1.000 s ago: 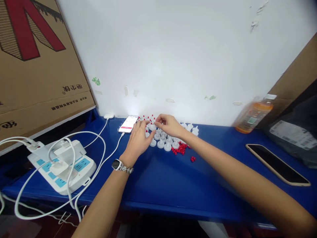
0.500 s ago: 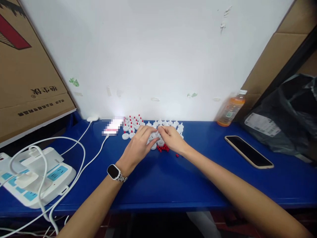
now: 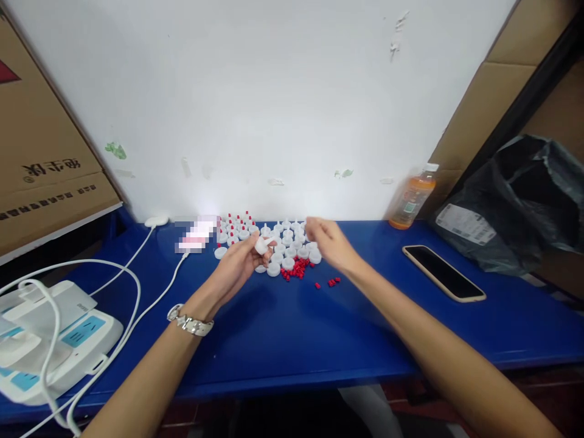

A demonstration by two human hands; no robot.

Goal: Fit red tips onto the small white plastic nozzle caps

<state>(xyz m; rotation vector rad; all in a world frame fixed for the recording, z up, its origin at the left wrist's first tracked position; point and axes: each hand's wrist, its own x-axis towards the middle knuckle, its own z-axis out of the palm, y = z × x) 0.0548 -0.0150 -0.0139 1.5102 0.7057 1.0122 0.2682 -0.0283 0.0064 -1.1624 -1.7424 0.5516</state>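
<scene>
Between the thumb and fingers of my left hand (image 3: pixel 238 263) is a white nozzle cap (image 3: pixel 261 245), its spout tilted up to the right. My right hand (image 3: pixel 332 244) hovers at the right edge of the white caps, fingers curled in and slightly blurred; what they hold, if anything, is hidden. Below and between the hands stand several white nozzle caps (image 3: pixel 287 235) without red tips. A pile of small red tips (image 3: pixel 298 267) lies in front of them, and a few loose red tips (image 3: pixel 332 283) lie to the right. Behind my left hand are white caps with red tips (image 3: pixel 231 235).
The blue table (image 3: pixel 292 340) meets a white wall. At left are a power strip (image 3: pixel 68 340) with white cables, a cardboard box (image 3: pixel 45 121) and a blurred-out phone (image 3: pixel 198 234). At right stand an orange drink bottle (image 3: pixel 412 198), a phone (image 3: pixel 443 272) and a dark plastic bag (image 3: pixel 511 201).
My hands were together over the caps and have parted. The left has turned and moved left with the white cap; the right has moved right. The camera view has shifted slightly.
</scene>
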